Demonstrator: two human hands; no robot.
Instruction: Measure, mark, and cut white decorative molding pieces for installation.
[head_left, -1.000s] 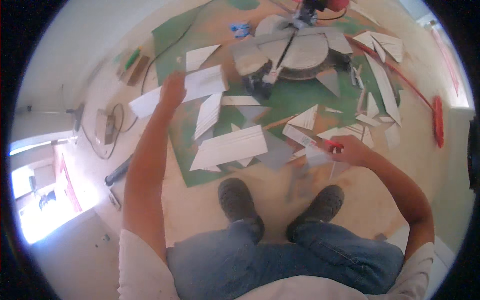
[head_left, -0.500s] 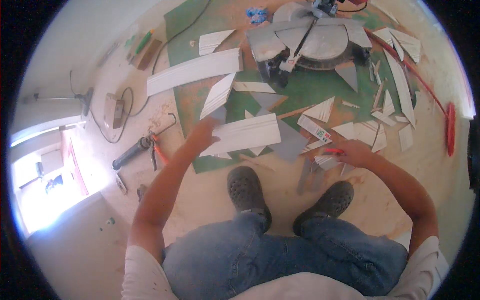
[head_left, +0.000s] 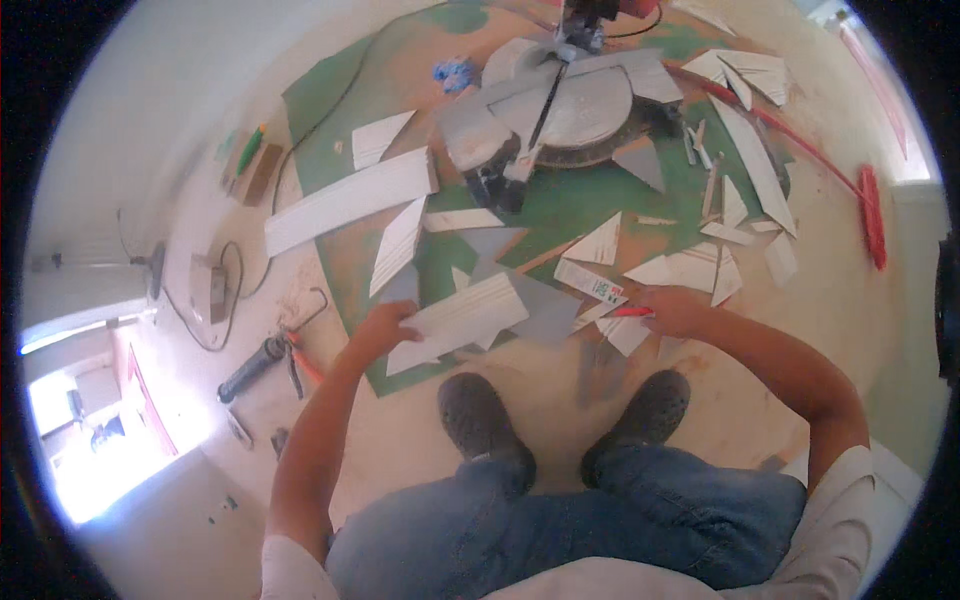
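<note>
My left hand (head_left: 384, 330) is closed on the left end of a white grooved moulding piece (head_left: 462, 322), held tilted with its right end farther from me. Beneath it lie grey and white offcuts. My right hand (head_left: 675, 312) is closed around a slim red object (head_left: 632, 312), whose kind I cannot make out. Just under that hand is a small grooved white offcut (head_left: 626, 336); whether the fingers touch it is unclear. A labelled white strip (head_left: 590, 281) lies just beyond the red object.
A mitre saw (head_left: 565, 110) stands on a green sheet (head_left: 330, 110) ahead, among scattered offcuts. A long white board (head_left: 350, 203) lies left of it. A caulking gun (head_left: 252, 370) lies at left, a red brush (head_left: 872, 220) at right. My shoes (head_left: 485, 420) are close in front.
The view has shifted and turned a little. The moulding piece in my left hand has swung, its right end now pointing farther away. My right hand still grips the red object.
</note>
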